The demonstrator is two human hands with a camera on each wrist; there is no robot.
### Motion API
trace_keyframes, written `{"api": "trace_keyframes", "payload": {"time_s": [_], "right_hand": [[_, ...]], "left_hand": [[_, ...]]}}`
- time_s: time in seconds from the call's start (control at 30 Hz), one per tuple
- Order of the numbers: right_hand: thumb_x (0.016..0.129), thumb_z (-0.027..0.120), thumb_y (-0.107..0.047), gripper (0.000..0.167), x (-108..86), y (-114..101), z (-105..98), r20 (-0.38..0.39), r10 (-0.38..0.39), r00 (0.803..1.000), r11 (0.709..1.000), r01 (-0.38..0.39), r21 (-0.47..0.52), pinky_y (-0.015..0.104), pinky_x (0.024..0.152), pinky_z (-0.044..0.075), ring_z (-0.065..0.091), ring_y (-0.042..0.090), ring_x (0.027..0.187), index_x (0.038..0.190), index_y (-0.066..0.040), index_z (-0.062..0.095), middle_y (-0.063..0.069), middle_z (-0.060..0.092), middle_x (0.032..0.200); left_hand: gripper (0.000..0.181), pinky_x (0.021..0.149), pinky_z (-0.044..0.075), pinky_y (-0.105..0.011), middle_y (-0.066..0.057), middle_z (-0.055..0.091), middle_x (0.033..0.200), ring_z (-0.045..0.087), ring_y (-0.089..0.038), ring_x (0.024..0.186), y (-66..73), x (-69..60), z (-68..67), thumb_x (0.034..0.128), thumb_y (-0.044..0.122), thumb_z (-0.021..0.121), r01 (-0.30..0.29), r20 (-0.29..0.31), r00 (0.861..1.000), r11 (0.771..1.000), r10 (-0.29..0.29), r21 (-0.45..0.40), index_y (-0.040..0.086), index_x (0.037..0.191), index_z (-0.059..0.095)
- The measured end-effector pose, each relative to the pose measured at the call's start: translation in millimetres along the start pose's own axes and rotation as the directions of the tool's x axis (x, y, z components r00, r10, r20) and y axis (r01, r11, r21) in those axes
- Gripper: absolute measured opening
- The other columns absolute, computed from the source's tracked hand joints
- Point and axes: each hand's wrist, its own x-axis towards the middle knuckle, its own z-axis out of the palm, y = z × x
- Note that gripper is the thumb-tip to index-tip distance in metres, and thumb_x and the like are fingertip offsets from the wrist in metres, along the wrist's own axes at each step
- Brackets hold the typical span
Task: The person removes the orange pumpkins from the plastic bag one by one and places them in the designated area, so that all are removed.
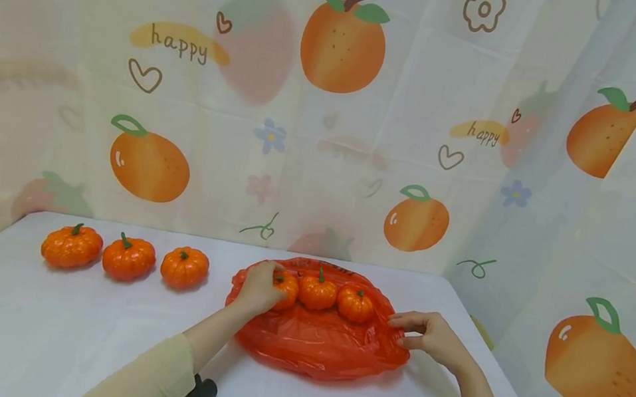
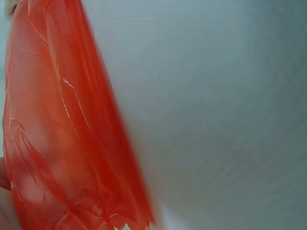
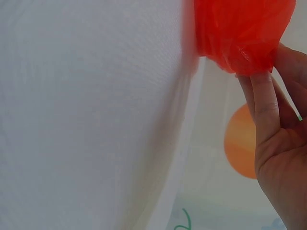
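Note:
A red plastic bag [image 1: 322, 347] lies spread on the white table, its mouth facing up. Three small orange pumpkins with green stems sit in a row on it: a left one [image 1: 287, 288], a middle one [image 1: 318, 292] and a right one [image 1: 355, 305]. My left hand [image 1: 259, 289] grips the left pumpkin, partly covering it. At the bag's right edge, my right hand [image 1: 432, 336] pinches the plastic between thumb and fingers. The right wrist view shows those fingers [image 3: 265, 103] against the bag [image 3: 244, 33]. Bag plastic [image 2: 67, 120] fills the left of the left wrist view, hiding most of that hand.
Three more pumpkins stand in a row on the table's left: one at the far left [image 1: 72, 247], one in the middle [image 1: 128, 258] and one nearest the bag [image 1: 185, 269]. A fruit-printed curtain [image 1: 347, 162] hangs behind the table [image 1: 66, 326] and along its right side.

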Motion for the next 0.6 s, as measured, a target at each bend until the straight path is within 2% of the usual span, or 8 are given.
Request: {"api": "trace_keyframes", "payload": {"time_s": [0.1,0.23,0.4,0.6], "right_hand": [[0.084,0.065,-0.005,0.035,-0.1,-0.3,0.2,0.005,-0.004,1.000,1.000,0.004,0.010,0.031,0.082,0.062,0.059,0.040,0.121,0.118,-0.001,0.070,0.024,0.062,0.134],[0.084,0.065,-0.005,0.035,0.4,0.5,0.0,0.004,-0.005,1.000,1.000,0.005,0.013,0.031,0.082,0.062,0.059,0.040,0.121,0.118,-0.001,0.070,0.024,0.062,0.134],[0.084,0.065,-0.005,0.035,1.7,2.4,0.0,0.004,-0.009,1.000,1.000,0.009,0.005,0.030,0.081,0.062,0.060,0.040,0.121,0.118,-0.001,0.071,0.024,0.062,0.134],[0.083,0.067,-0.006,0.035,3.5,5.1,-0.2,0.008,-0.024,1.000,1.000,0.024,-0.008,0.027,0.081,0.061,0.060,0.040,0.122,0.117,-0.001,0.071,0.024,0.062,0.134]], "left_hand": [[0.047,0.107,0.042,-0.053,-0.023,0.066,0.118,0.053,-0.040,0.116,-1.2,-0.7,0.4,0.0707,-0.001,0.066,-0.023,-0.004,1.000,0.999,0.023,0.038,-0.009,0.117,0.062],[0.046,0.109,0.039,-0.054,-0.023,0.064,0.120,0.049,-0.042,0.120,-1.3,-2.0,0.6,0.0717,-0.002,0.065,-0.018,0.004,1.000,0.998,0.018,0.063,-0.008,0.117,0.061],[0.048,0.109,0.039,-0.055,-0.023,0.062,0.121,0.047,-0.042,0.121,-1.7,-2.3,0.1,0.0715,-0.001,0.066,-0.005,0.019,1.000,0.998,0.003,0.059,-0.008,0.119,0.060],[0.048,0.109,0.040,-0.054,-0.023,0.062,0.122,0.050,-0.040,0.120,-3.8,-1.1,0.8,0.0715,0.000,0.068,-0.020,0.023,1.000,0.998,0.019,0.061,-0.008,0.118,0.061]]}}
